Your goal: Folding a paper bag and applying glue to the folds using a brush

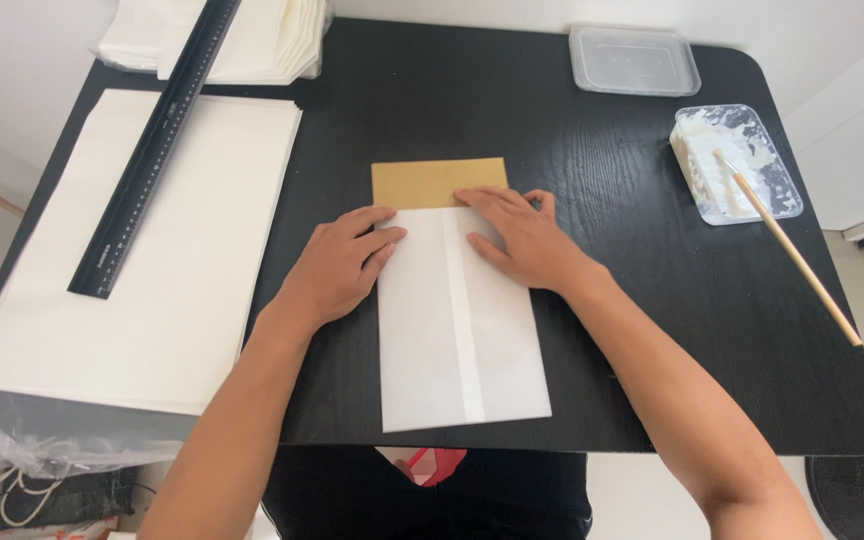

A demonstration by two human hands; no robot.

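Note:
A white sheet of paper (457, 330), folded lengthwise with an overlapping seam down its middle, lies on the black table (592, 330). A tan cardboard piece (427, 182) sticks out from its far end. My left hand (345, 262) lies flat on the paper's upper left corner. My right hand (517, 235) presses flat on the upper right part, its fingertips at the line where paper meets cardboard. Neither hand grips anything.
A stack of large white sheets (142, 250) lies at the left with a black ruler (152, 140) across it. More folded paper (252, 40) sits at the back left. A clear lid (634, 60), a glue tray (742, 160) and a wooden-handled brush (792, 250) are at the right.

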